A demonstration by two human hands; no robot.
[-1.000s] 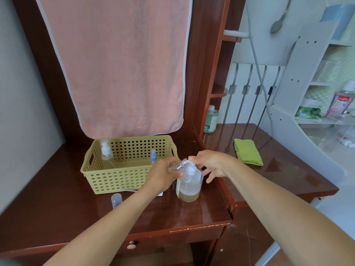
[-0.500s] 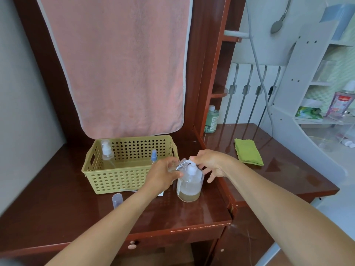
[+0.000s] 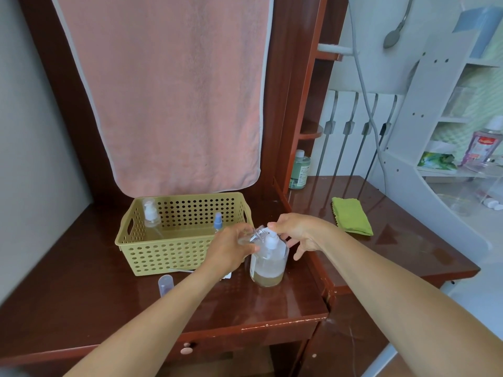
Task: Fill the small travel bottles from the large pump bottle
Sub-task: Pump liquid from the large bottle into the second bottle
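The left grip (image 3: 231,251) is clasped round a small clear travel bottle (image 3: 251,238). The bottle is tilted, its long axis running up and to the right, so the open threaded neck sits just beside the nozzle of the large pump bottle (image 3: 268,268). The right grip (image 3: 298,235) lies over the white pump head (image 3: 272,242) with the forefinger on top and the other fingers spread loose. It seems to press rather than clasp, so I judge it released. The pump bottle stands upright on the desk (image 3: 81,281), close to the desk's right edge and in front of the right corner of the yellow-green basket (image 3: 163,254). It looks low, with amber liquid only near its base. The coming move turns on neck and nozzle staying lined up, since a slip would likely spill soap down the pump bottle. The basket holds a foam pump bottle (image 3: 151,216) and a blue-topped spray bottle (image 3: 217,223). A small clear cap (image 3: 166,284) stands near the left forearm, and bare desk lies in front. A green cloth (image 3: 351,219) lies well apart to the right.
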